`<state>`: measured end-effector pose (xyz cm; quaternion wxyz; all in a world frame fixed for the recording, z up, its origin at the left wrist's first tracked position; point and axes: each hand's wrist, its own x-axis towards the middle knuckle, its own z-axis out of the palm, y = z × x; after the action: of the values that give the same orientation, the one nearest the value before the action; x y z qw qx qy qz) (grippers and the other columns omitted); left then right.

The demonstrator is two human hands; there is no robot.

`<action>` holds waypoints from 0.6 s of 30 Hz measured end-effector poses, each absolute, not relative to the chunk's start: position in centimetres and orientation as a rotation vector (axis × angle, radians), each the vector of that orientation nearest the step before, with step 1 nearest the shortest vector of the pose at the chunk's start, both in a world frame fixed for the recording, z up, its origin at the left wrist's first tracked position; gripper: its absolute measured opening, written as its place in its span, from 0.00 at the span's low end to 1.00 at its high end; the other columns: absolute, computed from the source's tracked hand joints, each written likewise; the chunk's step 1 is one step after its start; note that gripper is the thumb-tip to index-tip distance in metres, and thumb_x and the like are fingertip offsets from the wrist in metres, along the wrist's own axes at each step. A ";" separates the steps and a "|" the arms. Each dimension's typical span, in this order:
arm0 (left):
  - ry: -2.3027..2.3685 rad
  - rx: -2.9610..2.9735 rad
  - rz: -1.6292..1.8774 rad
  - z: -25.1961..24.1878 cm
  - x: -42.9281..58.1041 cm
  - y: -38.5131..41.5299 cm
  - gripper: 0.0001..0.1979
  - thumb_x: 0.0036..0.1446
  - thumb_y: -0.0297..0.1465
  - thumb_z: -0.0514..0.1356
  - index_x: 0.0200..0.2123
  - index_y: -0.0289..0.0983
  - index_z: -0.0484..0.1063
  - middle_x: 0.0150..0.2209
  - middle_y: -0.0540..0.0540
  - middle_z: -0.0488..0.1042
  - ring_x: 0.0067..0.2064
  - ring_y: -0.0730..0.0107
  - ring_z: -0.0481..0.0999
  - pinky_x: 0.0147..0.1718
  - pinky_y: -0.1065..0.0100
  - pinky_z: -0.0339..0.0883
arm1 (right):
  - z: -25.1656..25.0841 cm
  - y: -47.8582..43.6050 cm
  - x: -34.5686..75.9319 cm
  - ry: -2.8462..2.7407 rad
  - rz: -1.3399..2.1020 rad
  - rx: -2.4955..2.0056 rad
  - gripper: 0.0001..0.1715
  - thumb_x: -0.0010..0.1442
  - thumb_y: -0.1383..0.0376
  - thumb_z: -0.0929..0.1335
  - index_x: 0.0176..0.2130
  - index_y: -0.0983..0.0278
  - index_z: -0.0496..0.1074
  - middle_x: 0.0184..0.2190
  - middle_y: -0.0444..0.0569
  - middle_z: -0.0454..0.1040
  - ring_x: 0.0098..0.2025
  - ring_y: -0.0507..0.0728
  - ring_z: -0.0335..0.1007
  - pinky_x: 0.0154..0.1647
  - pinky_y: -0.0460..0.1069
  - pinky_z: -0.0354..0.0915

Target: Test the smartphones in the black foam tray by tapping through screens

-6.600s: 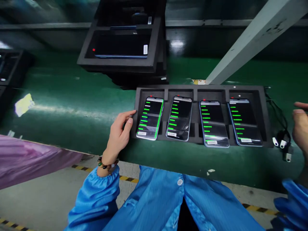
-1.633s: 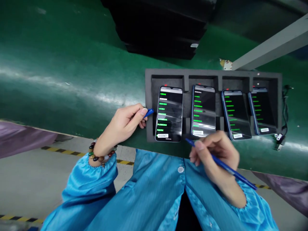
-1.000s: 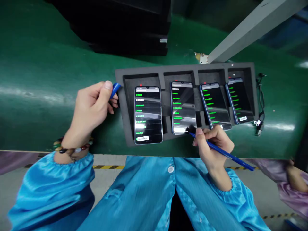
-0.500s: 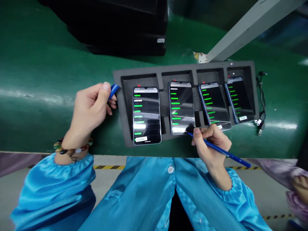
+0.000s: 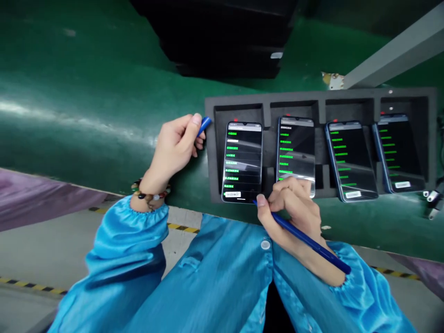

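My right hand (image 5: 294, 217) grips a blue pen (image 5: 308, 240), its tip at the lower right corner of the leftmost phone (image 5: 243, 162). That phone's lit screen lists green lines, one of them white. The fingers of this hand cover the bottom of the second phone (image 5: 294, 148). Pinched in my left hand (image 5: 176, 143) is a blue pen cap (image 5: 204, 126), beside the left edge of the dark foam tray (image 5: 211, 152). A third phone (image 5: 352, 162) and another phone (image 5: 400, 152) lie in the tray's right compartments, screens up, with similar lists.
The tray lies on a green table (image 5: 86, 101). A large black object (image 5: 225, 41) stands behind it, and a grey metal post (image 5: 391, 51) slants at the back right. Cables (image 5: 433, 203) lie by the tray's right end. Purple cloth (image 5: 31, 199) hangs at the left.
My right hand has moved the pen leftward from the second phone to the leftmost one. The view has shifted, so the tray appears farther right. My left hand still pinches the cap.
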<state>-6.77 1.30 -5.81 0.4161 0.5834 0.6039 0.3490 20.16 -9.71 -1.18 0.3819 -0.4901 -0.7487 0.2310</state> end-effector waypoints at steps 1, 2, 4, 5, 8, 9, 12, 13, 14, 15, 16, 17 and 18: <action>1.519 1.472 0.871 -5.8 -6.7 1.3 0.28 0.73 0.56 0.57 0.30 0.41 0.72 0.24 0.52 0.73 0.22 0.76 0.71 0.18 0.70 0.65 | -1.3 -9.6 20.0 -1.913 0.599 -1.250 0.21 0.64 0.74 0.73 0.31 0.59 0.59 0.24 0.37 0.69 0.31 0.52 0.70 0.43 0.57 0.60; 1.521 1.479 0.863 -5.8 -6.7 1.3 0.27 0.74 0.55 0.56 0.31 0.41 0.72 0.24 0.52 0.73 0.21 0.76 0.71 0.19 0.71 0.65 | -1.4 -9.6 19.9 -1.915 0.606 -1.257 0.20 0.65 0.73 0.73 0.31 0.59 0.59 0.25 0.37 0.69 0.31 0.52 0.70 0.43 0.57 0.60; 1.525 1.488 0.861 -5.8 -6.6 1.3 0.27 0.74 0.54 0.56 0.30 0.41 0.72 0.23 0.52 0.73 0.21 0.77 0.70 0.18 0.72 0.64 | -1.6 -9.7 19.8 -1.923 0.615 -1.273 0.20 0.65 0.73 0.73 0.31 0.59 0.59 0.25 0.37 0.68 0.32 0.52 0.70 0.44 0.57 0.59; 1.524 1.490 0.861 -5.7 -6.6 1.3 0.27 0.75 0.54 0.56 0.30 0.40 0.72 0.23 0.52 0.72 0.21 0.77 0.70 0.18 0.73 0.64 | -1.7 -9.7 19.8 -1.928 0.622 -1.282 0.21 0.66 0.73 0.72 0.31 0.59 0.59 0.25 0.37 0.68 0.32 0.52 0.70 0.44 0.57 0.59; 1.523 1.493 0.864 -5.6 -6.6 1.3 0.27 0.74 0.54 0.57 0.30 0.40 0.71 0.23 0.52 0.72 0.21 0.77 0.70 0.18 0.73 0.64 | -1.7 -9.8 19.8 -1.928 0.639 -1.284 0.21 0.66 0.74 0.72 0.31 0.59 0.58 0.24 0.36 0.66 0.33 0.52 0.70 0.46 0.56 0.59; 1.522 1.497 0.862 -5.6 -6.6 1.3 0.27 0.75 0.54 0.56 0.30 0.40 0.71 0.23 0.52 0.72 0.21 0.77 0.70 0.18 0.73 0.64 | -1.7 -9.9 19.7 -1.925 0.647 -1.293 0.21 0.66 0.74 0.72 0.31 0.59 0.58 0.25 0.37 0.66 0.33 0.51 0.69 0.46 0.56 0.59; 1.519 1.508 0.865 -5.7 -6.7 1.2 0.27 0.75 0.54 0.56 0.30 0.40 0.72 0.24 0.51 0.73 0.21 0.77 0.71 0.18 0.73 0.65 | -1.7 -9.9 19.5 -1.910 0.667 -1.311 0.21 0.66 0.74 0.72 0.31 0.60 0.58 0.26 0.38 0.66 0.33 0.51 0.69 0.45 0.56 0.59; 1.517 1.508 0.862 -5.8 -6.8 1.2 0.27 0.75 0.54 0.56 0.31 0.40 0.72 0.25 0.51 0.73 0.22 0.77 0.71 0.19 0.72 0.65 | -1.6 -9.9 19.5 -1.900 0.683 -1.310 0.21 0.66 0.74 0.72 0.30 0.60 0.58 0.26 0.38 0.66 0.33 0.51 0.69 0.45 0.56 0.60; 1.516 1.505 0.862 -5.9 -6.8 1.2 0.27 0.75 0.55 0.56 0.31 0.41 0.72 0.25 0.51 0.73 0.22 0.77 0.71 0.19 0.72 0.65 | -1.5 -9.8 19.6 -1.884 0.705 -1.306 0.21 0.66 0.73 0.72 0.30 0.60 0.58 0.25 0.38 0.65 0.32 0.51 0.68 0.44 0.56 0.60; 1.515 1.502 0.860 -5.9 -6.9 1.2 0.27 0.75 0.55 0.56 0.31 0.41 0.72 0.25 0.51 0.73 0.22 0.77 0.72 0.19 0.72 0.66 | -1.3 -9.8 19.8 -1.863 0.732 -1.295 0.21 0.66 0.73 0.72 0.30 0.60 0.58 0.25 0.38 0.65 0.32 0.51 0.68 0.43 0.56 0.61; 1.515 1.496 0.863 -6.0 -7.0 1.2 0.28 0.74 0.56 0.56 0.31 0.41 0.73 0.25 0.51 0.73 0.22 0.77 0.71 0.19 0.72 0.66 | -1.2 -9.8 20.2 -1.833 0.753 -1.293 0.21 0.66 0.73 0.72 0.29 0.60 0.59 0.25 0.38 0.65 0.32 0.51 0.68 0.43 0.56 0.61; 1.513 1.488 0.866 -6.0 -7.0 1.3 0.28 0.74 0.56 0.56 0.31 0.41 0.73 0.25 0.52 0.73 0.22 0.77 0.71 0.19 0.71 0.65 | -1.0 -9.8 20.8 -1.787 0.753 -1.310 0.21 0.66 0.73 0.72 0.29 0.59 0.60 0.25 0.38 0.66 0.32 0.52 0.68 0.42 0.56 0.62; 1.511 1.479 0.868 -6.0 -7.1 1.3 0.28 0.73 0.57 0.56 0.30 0.41 0.73 0.25 0.52 0.73 0.22 0.77 0.71 0.19 0.71 0.66 | -0.8 -9.8 21.6 -1.728 0.728 -1.342 0.21 0.66 0.72 0.73 0.29 0.59 0.61 0.25 0.39 0.67 0.32 0.53 0.68 0.41 0.56 0.63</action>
<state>-7.12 1.29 -6.04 0.4151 0.5888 0.6013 0.3456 21.60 -9.85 -0.80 0.4057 -0.5320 -0.6848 0.2887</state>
